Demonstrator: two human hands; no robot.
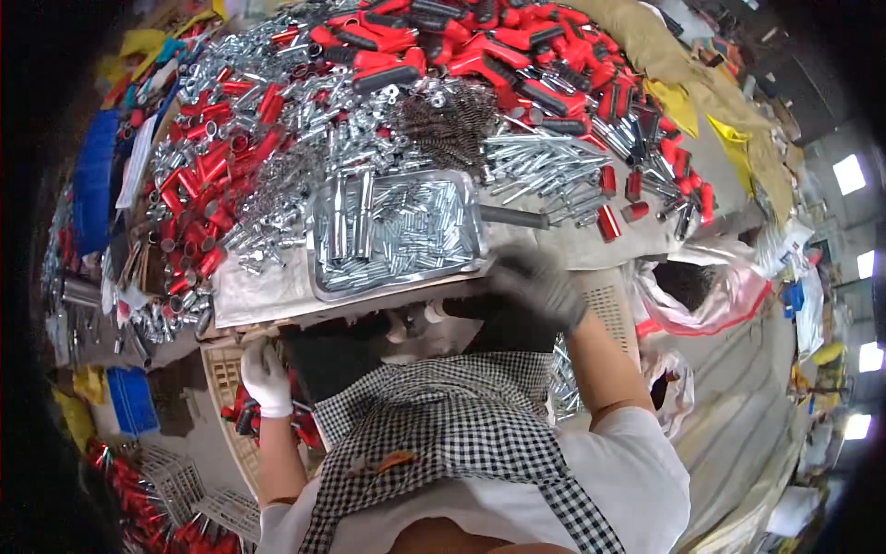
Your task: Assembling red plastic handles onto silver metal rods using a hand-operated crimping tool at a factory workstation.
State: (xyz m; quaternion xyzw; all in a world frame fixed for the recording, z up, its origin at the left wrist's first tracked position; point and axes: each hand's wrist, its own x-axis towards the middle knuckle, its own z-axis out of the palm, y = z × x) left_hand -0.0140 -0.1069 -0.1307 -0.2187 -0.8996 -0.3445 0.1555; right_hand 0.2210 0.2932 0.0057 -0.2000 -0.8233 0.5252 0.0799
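Observation:
My left hand (266,377), in a white glove, is at the bench's front edge above a beige plastic crate (224,369). Its fingers look curled together; whatever they may hold is hidden. Red-and-black handled tools (300,406) lie in that crate. My right hand (537,288), in a grey glove, is smeared by motion beside the right end of a metal tray (399,283), so its fingers cannot be read. Many small silver pins (415,222) fill the tray, and shiny metal tubes (363,217) lie across its left part. A dark rod (515,217) sticks out to the tray's right.
Heaps of red sleeves (208,166), dark springs (448,125), red-and-black handles (480,55) and long silver rods (544,162) cover the bench behind the tray. An open white sack (701,295) stands at right. White baskets (171,475) and a blue bin (132,402) are at lower left.

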